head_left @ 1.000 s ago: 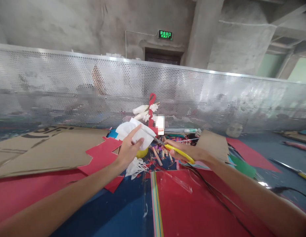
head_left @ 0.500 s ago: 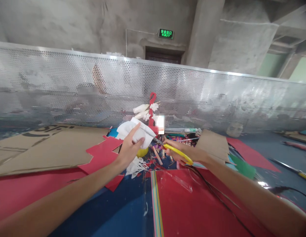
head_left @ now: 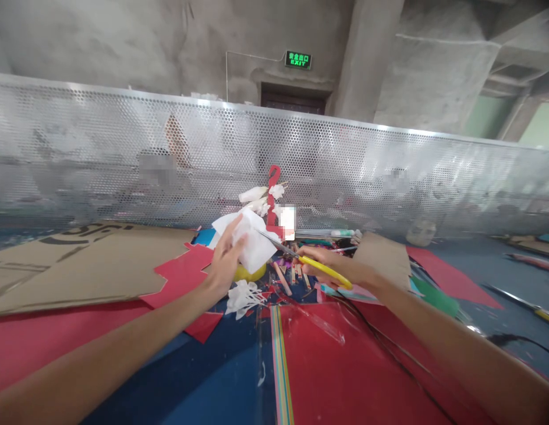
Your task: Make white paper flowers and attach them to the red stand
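Note:
White paper [head_left: 257,245], folded or layered, is pinched between the thumb and fingers of my left hand [head_left: 226,254]. My right hand [head_left: 321,262] grips yellow-handled scissors [head_left: 330,273], whose metal blades point left and meet the paper's right side. How far the blades are apart I cannot make out. Below the paper lies a bunch of small white cut pieces [head_left: 245,298]. A yellow round object [head_left: 251,273] shows partly under the paper. Behind my hands stands a red strip with a hooked top [head_left: 273,177], with white flower-like pieces [head_left: 253,193] around it.
Cardboard [head_left: 92,268] and red paper scraps [head_left: 179,274] lie at the left. A stack of red sheets [head_left: 367,360] sits front right. Crayons [head_left: 282,278] are scattered in the middle. A long knife-like tool [head_left: 518,301] and a jar [head_left: 420,232] are at the right; a perforated metal screen [head_left: 336,153] stands behind.
The white paper has turned and its lower part hangs further down. My left hand has shifted slightly left. The scissors have moved a little to the right and down.

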### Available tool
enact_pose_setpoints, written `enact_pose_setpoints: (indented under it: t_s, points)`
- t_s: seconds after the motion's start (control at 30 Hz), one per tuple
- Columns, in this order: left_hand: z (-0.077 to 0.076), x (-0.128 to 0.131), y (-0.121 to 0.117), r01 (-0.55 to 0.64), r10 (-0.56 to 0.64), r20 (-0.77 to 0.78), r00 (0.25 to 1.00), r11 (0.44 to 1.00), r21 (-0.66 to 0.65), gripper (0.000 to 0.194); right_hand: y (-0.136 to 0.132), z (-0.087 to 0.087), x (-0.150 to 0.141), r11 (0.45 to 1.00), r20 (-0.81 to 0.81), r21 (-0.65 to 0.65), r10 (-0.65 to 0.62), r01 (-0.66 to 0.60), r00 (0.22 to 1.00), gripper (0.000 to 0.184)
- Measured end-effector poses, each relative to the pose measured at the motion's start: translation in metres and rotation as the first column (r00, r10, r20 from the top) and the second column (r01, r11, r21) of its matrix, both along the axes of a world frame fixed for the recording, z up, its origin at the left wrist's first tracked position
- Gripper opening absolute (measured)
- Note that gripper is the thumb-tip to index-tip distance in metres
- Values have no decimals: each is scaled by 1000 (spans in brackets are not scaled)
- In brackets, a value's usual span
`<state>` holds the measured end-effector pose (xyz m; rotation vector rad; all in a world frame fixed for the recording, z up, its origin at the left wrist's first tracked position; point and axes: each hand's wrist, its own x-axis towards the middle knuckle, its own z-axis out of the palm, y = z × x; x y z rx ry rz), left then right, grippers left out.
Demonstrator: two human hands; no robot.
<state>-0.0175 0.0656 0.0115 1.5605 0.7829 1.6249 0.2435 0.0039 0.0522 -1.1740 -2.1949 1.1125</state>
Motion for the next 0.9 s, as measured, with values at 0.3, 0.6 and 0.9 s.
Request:
enact_pose_setpoints:
  t_s: [0.3,0.6,0.9]
  points:
    - [16,-34,30,36,-39,-96,995,999,-38,67,-1,26,40,998,153,65,-29,19,988,40]
    - [25,-29,11,279,-284,-357,890,958,-67,46,3,31,46,992,256,122,-22,-10,966,36]
    - [27,-30,13,267,-237,-536,810,964,-23,24,10,24,47,990,280,124,27,-64,960,32]
